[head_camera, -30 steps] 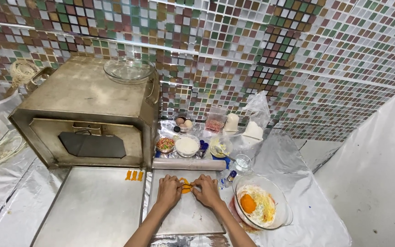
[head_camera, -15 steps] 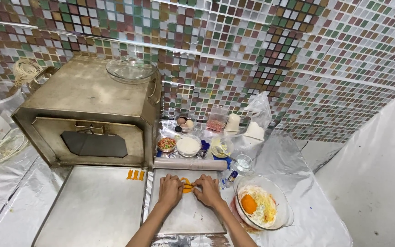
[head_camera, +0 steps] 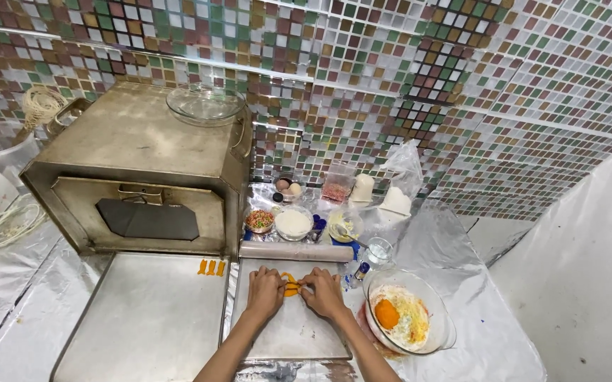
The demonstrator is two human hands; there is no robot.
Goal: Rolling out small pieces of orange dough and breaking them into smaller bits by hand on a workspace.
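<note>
My left hand [head_camera: 265, 290] and right hand [head_camera: 323, 291] lay on the small metal tray [head_camera: 288, 332], fingers curled, pinching an orange dough piece [head_camera: 290, 284] mostly hidden between them. Beyond the tray lay a rolling pin [head_camera: 296, 250]; further back, the oven [head_camera: 136, 177].

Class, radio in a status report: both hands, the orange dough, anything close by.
Left hand and right hand pressing small orange dough piece on flat metal tray. Wooden rolling pin just beyond fingertips.
</note>
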